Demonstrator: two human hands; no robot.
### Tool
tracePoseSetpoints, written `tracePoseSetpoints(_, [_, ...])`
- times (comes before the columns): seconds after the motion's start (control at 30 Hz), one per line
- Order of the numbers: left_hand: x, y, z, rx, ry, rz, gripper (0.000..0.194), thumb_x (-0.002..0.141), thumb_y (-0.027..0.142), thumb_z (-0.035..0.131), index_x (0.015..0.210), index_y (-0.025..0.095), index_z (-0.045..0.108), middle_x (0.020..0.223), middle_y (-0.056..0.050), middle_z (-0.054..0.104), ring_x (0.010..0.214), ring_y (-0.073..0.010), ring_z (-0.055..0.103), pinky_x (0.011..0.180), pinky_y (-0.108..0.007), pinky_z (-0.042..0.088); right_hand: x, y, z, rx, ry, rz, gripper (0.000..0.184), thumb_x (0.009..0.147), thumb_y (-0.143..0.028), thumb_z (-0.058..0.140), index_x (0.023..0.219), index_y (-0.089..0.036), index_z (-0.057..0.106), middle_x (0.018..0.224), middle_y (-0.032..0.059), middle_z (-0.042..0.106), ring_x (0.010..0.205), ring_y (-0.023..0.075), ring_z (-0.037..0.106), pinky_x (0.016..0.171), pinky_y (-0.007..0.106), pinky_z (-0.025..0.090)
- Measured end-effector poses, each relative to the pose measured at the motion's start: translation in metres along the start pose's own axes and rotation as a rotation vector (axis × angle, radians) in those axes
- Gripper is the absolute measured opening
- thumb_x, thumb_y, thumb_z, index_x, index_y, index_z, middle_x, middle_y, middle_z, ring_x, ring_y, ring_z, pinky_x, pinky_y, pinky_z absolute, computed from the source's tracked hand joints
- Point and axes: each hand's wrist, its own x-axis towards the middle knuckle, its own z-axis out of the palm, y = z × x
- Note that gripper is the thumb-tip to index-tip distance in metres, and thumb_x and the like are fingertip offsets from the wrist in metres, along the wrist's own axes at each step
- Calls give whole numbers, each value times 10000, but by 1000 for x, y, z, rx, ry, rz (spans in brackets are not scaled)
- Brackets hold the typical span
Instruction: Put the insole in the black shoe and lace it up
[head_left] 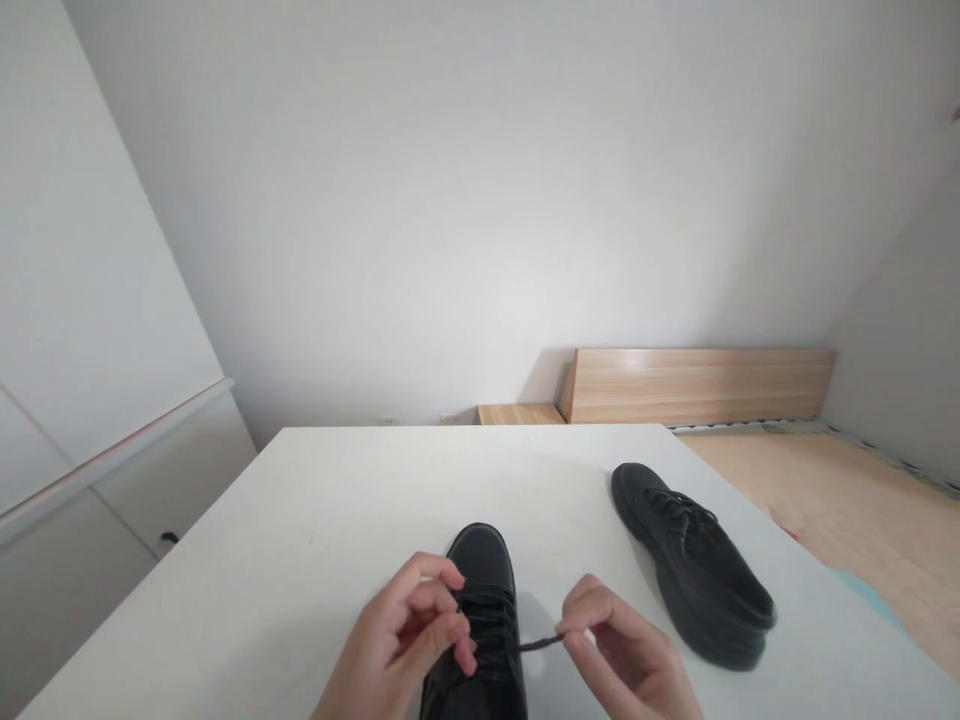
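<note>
A black lace-up shoe (480, 560) rests on the white table with its toe pointing away from me, its heel end cut off by the bottom edge. My right hand (619, 650) is to the right of it, thumb and forefinger pinching the end of a black shoelace (538, 644), which runs out taut from the shoe's side. Over the shoe's left side is my left hand (409, 640), its fingers curled and thumb drawn in close to the lacing. Whatever sits between those left fingertips is mostly hidden.
The second black shoe (697, 570) lies at an angle on the right of the white table (360, 480), its laces loosely crossed. Beyond the table are a wooden headboard (705, 385) and a bed base (787, 480). White cabinets (180, 470) stand on the left.
</note>
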Motion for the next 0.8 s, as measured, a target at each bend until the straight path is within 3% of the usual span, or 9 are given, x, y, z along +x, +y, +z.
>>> tracePoseSetpoints(0.1, [14,13,11,194,-193,-22,167,826,325,737,828,168,681,643,-7,741,609,-146,671,603,-213,473,17,-25,9,-149,-167,-278,88,924,-190,634,867,-229,689,740,40,657,692,185,604,636,286,487])
tracePoseSetpoints(0.17, [18,22,16,337,-266,29,167,823,288,713,715,160,712,660,-28,753,623,-151,670,611,-211,471,26,-36,15,-207,-200,-385,118,892,-124,645,881,-232,690,733,31,666,695,179,611,626,277,492])
tracePoseSetpoints(0.27, [17,31,18,488,-217,116,241,852,329,672,695,161,746,690,-43,763,653,-164,669,626,-214,476,32,-36,21,-190,-189,-341,61,937,-236,651,926,-229,711,788,51,668,753,193,630,661,293,517])
tracePoseSetpoints(0.37, [13,31,14,458,-150,110,161,847,249,638,777,172,762,747,-36,781,703,-173,695,669,-210,501,29,-22,24,-146,-188,-258,221,890,-421,726,985,-222,733,788,56,672,716,196,636,640,292,527])
tracePoseSetpoints(0.5, [9,25,10,422,-144,142,138,838,196,609,799,183,741,737,-30,782,698,-173,707,683,-216,508,20,-5,26,-124,-144,-308,79,890,-209,731,956,-246,753,757,36,729,677,173,670,622,257,536])
tracePoseSetpoints(0.6, [7,20,10,447,-135,193,125,848,213,610,812,195,728,728,-28,778,743,-188,704,726,-242,499,17,-4,23,-155,-150,-354,232,872,-89,706,1023,-257,757,816,49,747,708,178,688,636,262,559])
tracePoseSetpoints(0.8, [1,13,8,495,-94,84,158,856,206,578,728,202,669,778,-32,759,794,-197,679,776,-261,460,16,-13,8,-200,47,-325,112,907,-152,672,882,-240,738,738,55,706,679,206,662,610,303,549])
